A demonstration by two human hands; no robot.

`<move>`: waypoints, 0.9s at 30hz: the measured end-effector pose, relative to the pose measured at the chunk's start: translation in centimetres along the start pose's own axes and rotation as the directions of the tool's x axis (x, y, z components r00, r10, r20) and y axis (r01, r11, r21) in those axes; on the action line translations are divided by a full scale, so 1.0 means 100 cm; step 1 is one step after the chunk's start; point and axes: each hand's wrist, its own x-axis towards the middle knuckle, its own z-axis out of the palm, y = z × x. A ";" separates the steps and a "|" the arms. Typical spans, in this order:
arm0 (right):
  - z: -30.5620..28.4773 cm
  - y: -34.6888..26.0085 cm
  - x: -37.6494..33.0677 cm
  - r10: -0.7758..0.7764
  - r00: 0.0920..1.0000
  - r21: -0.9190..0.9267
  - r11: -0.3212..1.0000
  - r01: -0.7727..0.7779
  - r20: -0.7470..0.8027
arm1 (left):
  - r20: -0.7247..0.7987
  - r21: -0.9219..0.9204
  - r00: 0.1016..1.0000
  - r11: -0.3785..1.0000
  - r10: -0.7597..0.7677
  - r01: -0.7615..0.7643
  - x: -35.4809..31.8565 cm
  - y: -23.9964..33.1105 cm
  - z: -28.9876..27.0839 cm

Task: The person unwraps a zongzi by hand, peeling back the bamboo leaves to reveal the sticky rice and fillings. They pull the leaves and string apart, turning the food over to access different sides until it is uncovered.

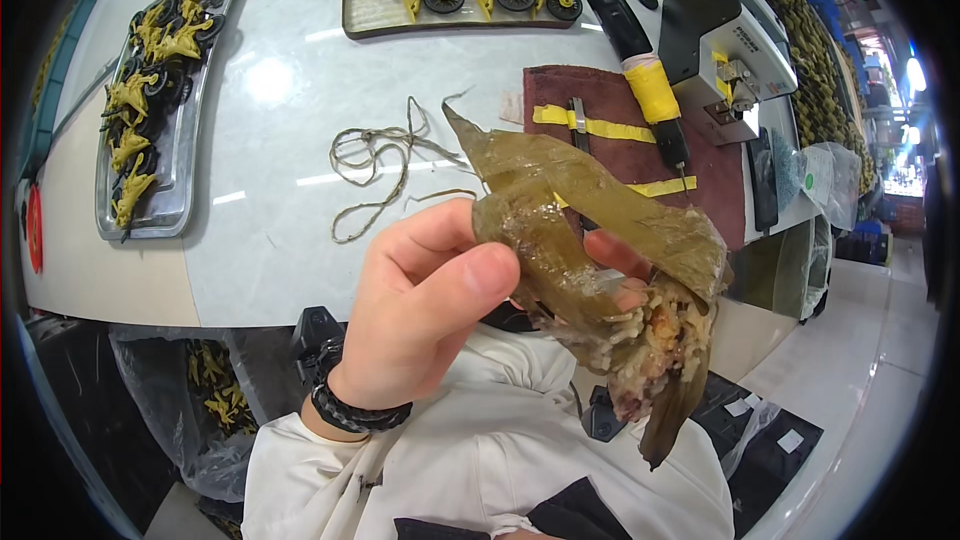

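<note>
A leaf-wrapped sticky rice dumpling (668,325) is held up close in front of me, its brown-green leaf (560,175) partly unfolded. Bare rice and darker filling show at the lower right, and a strip of leaf hangs down. My left hand (420,290), with a black braided band on the wrist, pinches the leaf's left side between thumb and finger. Fingers of my right hand (614,252) show through a gap behind the leaf, against the dumpling; most of that hand is hidden. A loose loop of string (385,145) lies on the table beyond.
A metal tray (185,225) of yellow and black toy motorbikes lies at left, another tray (455,32) at the back. A yellow-wrapped handheld tool (652,90) crosses a maroon mat (715,165) beside a grey machine (745,60). Bagged yellow parts (220,390) sit below at left.
</note>
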 end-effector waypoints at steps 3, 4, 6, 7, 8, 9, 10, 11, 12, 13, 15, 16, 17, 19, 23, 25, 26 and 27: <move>0.001 0.002 0.001 -0.031 0.999 0.037 0.999 0.032 -0.005 | -0.026 0.037 0.999 0.999 -0.034 0.035 0.001 0.002 -0.004; 0.002 0.002 0.001 -0.035 0.999 0.036 0.999 0.035 -0.008 | -0.022 0.044 0.998 0.997 -0.062 0.063 0.002 0.003 -0.006; 0.003 0.005 0.002 -0.082 0.994 -0.045 0.996 0.079 -0.071 | -0.019 0.016 0.998 0.998 -0.053 0.053 0.000 0.004 -0.008; 0.000 0.006 0.001 -0.079 0.994 -0.043 0.996 0.076 -0.071 | -0.014 -0.013 0.999 0.999 -0.043 0.043 -0.001 0.006 -0.009; -0.005 0.006 -0.001 -0.083 0.989 -0.074 0.994 0.074 -0.122 | -0.011 -0.014 0.999 0.999 -0.048 0.048 -0.001 0.007 -0.008; -0.008 0.006 -0.003 -0.087 0.981 -0.105 0.992 0.070 -0.173 | -0.032 -0.013 0.998 0.999 -0.053 0.053 -0.002 0.008 -0.008; -0.008 0.007 -0.003 -0.090 0.980 -0.105 0.992 0.072 -0.177 | -0.052 -0.013 0.997 0.998 -0.058 0.057 -0.003 0.009 -0.009; -0.007 0.009 -0.003 -0.115 0.982 -0.053 0.993 0.108 -0.148 | -0.051 -0.013 0.997 0.998 -0.062 0.061 -0.003 0.009 -0.010; -0.007 0.010 -0.003 -0.142 0.983 0.000 0.990 0.143 -0.120 | -0.027 0.019 0.999 0.999 -0.043 0.044 -0.003 0.010 -0.013; -0.009 0.009 -0.004 -0.144 0.982 0.000 0.989 0.145 -0.124 | -0.003 0.052 1.000 0.998 -0.025 0.025 -0.003 0.012 -0.015; -0.016 0.004 -0.005 -0.054 0.992 -0.124 0.991 0.040 -0.111 | 0.026 0.114 1.000 0.993 -0.018 0.015 -0.001 0.015 -0.022; -0.018 0.004 -0.005 -0.009 0.994 -0.185 0.983 -0.011 -0.108 | 0.057 0.175 0.998 0.985 -0.011 0.001 0.000 0.016 -0.023; -0.014 0.005 -0.004 -0.042 0.986 -0.190 0.982 0.011 -0.160 | 0.056 0.177 0.998 0.984 -0.012 0.001 -0.001 0.015 -0.022; -0.016 0.005 -0.001 -0.086 0.986 -0.281 0.959 0.043 -0.141 | -0.070 0.241 0.985 0.961 0.156 -0.135 -0.004 0.013 -0.016; -0.017 0.004 0.004 -0.128 0.985 -0.434 0.899 0.064 -0.119 | -0.070 0.375 0.966 0.904 0.247 -0.204 -0.006 0.016 -0.018; -0.016 0.002 0.002 -0.110 0.986 -0.426 0.904 0.047 -0.124 | -0.108 0.435 0.950 0.873 0.292 -0.219 -0.008 0.019 -0.015; -0.015 0.000 0.001 -0.100 0.986 -0.420 0.907 0.035 -0.132 | -0.107 0.435 0.951 0.874 0.290 -0.217 -0.008 0.019 -0.014; -0.011 -0.002 0.001 -0.101 0.986 -0.419 0.907 0.036 -0.134 | -0.113 0.427 0.955 0.881 0.275 -0.203 -0.008 0.020 -0.014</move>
